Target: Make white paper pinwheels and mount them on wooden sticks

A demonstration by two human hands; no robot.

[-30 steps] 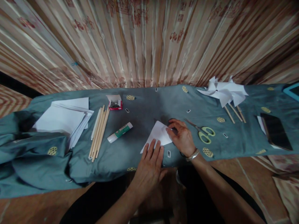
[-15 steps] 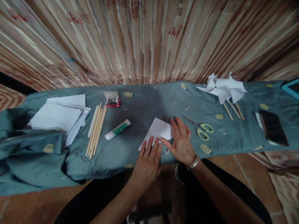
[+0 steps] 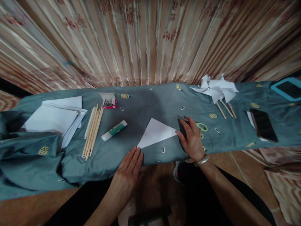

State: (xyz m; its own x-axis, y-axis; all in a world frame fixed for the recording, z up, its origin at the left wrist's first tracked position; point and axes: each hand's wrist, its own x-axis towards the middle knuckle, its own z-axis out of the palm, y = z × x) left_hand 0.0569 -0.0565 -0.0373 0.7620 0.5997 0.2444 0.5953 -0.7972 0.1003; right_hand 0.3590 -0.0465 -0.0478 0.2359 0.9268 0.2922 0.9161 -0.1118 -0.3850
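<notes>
A white sheet of paper folded into a triangle [image 3: 156, 135] lies flat before me, its peak pointing away. My left hand [image 3: 130, 166] rests flat at its left corner, fingers together and stretched out. At the right corner, the thumb of my right hand [image 3: 193, 139] touches the paper. That hand's fingers are spread apart and reach over the scissors [image 3: 198, 125], so only a blade tip and parts of the green handles show. A glue stick [image 3: 114, 130] with a green label lies to the left of the paper.
Wooden sticks [image 3: 92, 131], a stack of white paper [image 3: 51, 117] and a small red box [image 3: 109, 103] of metal pieces lie leftward. On the right are paper pinwheels [image 3: 217, 89], a dark phone [image 3: 263, 125] and a blue-framed tablet [image 3: 279, 85]. A curtain [image 3: 141, 47] hangs behind the cloth-covered table.
My hands have moved apart: the left slid to the paper's left corner, the right to its right corner and over the scissors. The folded triangle is now uncovered. The view shifted slightly right.
</notes>
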